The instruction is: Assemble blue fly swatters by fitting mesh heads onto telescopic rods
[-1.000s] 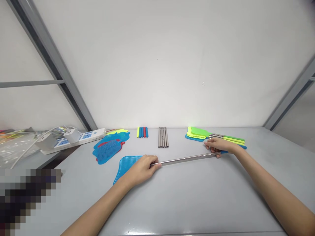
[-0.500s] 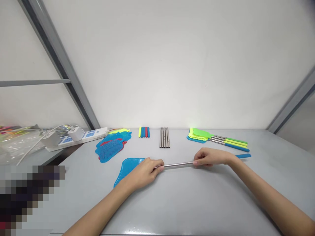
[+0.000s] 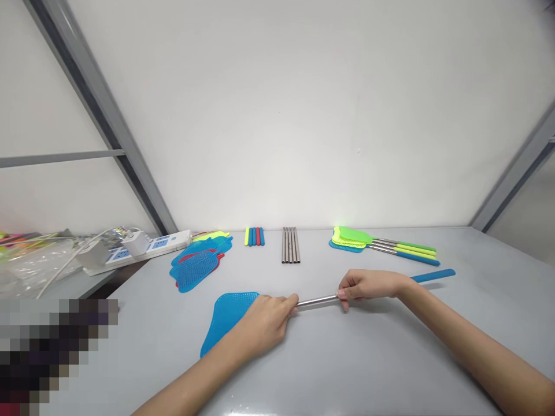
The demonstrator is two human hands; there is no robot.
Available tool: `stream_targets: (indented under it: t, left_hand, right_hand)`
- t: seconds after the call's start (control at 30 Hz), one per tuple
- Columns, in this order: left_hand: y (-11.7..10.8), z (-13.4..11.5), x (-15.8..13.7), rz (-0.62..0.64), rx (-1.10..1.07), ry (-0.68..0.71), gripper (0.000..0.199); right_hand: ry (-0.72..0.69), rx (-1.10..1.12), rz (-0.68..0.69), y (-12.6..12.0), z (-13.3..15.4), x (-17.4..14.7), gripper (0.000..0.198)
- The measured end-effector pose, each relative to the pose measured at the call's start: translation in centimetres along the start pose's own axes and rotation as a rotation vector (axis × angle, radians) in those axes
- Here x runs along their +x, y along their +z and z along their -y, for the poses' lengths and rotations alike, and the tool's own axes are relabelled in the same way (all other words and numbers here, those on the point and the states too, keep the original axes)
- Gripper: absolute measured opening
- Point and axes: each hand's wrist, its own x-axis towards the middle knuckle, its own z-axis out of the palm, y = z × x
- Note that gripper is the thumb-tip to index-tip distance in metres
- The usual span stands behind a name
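Note:
Both my hands are closed on one fly swatter, which lies crosswise in front of me. Its blue mesh head is partly covered by my left hand, whose fingers wrap the near end of the metal rod. Farther right, my right hand pinches the same rod with thumb and fingers. Beyond that wrist the swatter's blue handle sticks out, raised a little above the table. The joint between head and rod is hidden under my left hand.
Loose swatter heads lie in a pile at back left. Several coloured handles and bare metal rods stand in rows behind my hands. A stack of whole swatters lies back right. A power strip sits at the left edge.
The swatter has shifted slightly nearer and to the right, its handle end lifting. My left hand has moved right along it, toward my right hand, and less bare rod shows between them.

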Motion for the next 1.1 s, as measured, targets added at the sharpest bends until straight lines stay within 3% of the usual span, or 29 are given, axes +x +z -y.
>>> stream_targets:
  t: [0.5, 1.1]
  left_hand:
    - [0.2, -0.9, -0.2, -0.022, 0.142, -0.011, 0.014]
    - [0.3, -1.6, -0.2, 0.010, 0.109, -0.023, 0.015]
  right_hand:
    - [0.078, 0.322, 0.126, 1.0, -1.2, 1.4, 0.034]
    - [0.140, 0.416, 0.179, 1.8, -0.6, 1.8, 0.031]
